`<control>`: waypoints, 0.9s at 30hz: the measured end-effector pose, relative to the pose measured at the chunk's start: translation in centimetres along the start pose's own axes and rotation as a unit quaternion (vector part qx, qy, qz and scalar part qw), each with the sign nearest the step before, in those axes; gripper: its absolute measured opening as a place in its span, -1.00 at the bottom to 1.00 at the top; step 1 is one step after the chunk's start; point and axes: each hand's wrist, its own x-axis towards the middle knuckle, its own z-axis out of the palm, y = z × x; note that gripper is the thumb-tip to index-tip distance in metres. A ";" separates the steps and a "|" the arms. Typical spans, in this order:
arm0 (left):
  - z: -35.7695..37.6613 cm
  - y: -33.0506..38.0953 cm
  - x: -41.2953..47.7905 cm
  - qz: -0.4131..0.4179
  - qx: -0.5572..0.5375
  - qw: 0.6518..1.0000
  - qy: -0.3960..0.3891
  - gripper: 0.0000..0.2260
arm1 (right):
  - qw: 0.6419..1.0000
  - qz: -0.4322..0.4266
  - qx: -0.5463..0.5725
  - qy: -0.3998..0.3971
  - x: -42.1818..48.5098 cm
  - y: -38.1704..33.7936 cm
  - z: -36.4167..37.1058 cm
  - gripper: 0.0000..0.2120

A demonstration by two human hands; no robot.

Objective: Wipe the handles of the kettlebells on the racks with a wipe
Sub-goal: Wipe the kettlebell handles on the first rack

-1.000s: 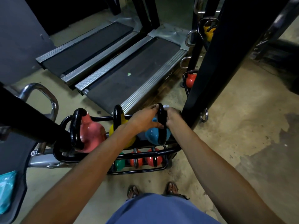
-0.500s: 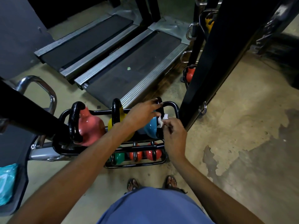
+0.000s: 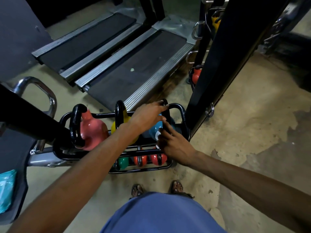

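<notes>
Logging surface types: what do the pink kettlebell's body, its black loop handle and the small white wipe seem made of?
Pink kettlebell body: glossy coating, probably vinyl or paint over metal, given soft highlights. Black loop handle: glossy painted metal, with sharp glints. Small white wipe in the right hand: thin tissue or nonwoven cloth, seemingly; only crumpled scraps show.

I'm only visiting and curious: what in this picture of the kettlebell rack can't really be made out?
Head view, the only one:
Wipe: only white scraps show; right hand covers the rest.
Blue kettlebell: mostly behind both hands, left hand across its handle.
Yellow kettlebell, far rack: largely behind the black post.
Teal packet: cut off by the left edge.
Treadmill lettering: too small to read.
</notes>
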 end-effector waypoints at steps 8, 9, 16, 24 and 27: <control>0.6 -0.7 0.0 -0.002 -0.042 0.999 -0.008 -0.46 | 0.915 0.310 0.234 0.114 -2.7 -2.8 -1.5 -0.86; 0.6 -0.7 0.1 -0.001 -0.041 0.999 -0.010 -0.46 | 0.867 0.388 0.288 0.118 -2.3 -3.7 -1.6 -0.83; 0.6 -1.0 0.3 -0.002 -0.051 0.999 -0.008 -0.47 | 0.624 0.598 0.479 0.152 -0.5 -4.1 -2.8 -0.72; 0.9 -0.4 0.3 -0.017 -0.043 0.999 -0.005 -0.47 | 0.581 0.558 0.588 0.070 1.5 -0.1 -2.0 -0.74; 0.5 -0.4 0.0 -0.015 -0.030 0.999 -0.003 -0.47 | 0.511 0.525 0.680 0.024 1.8 1.8 -2.3 -0.82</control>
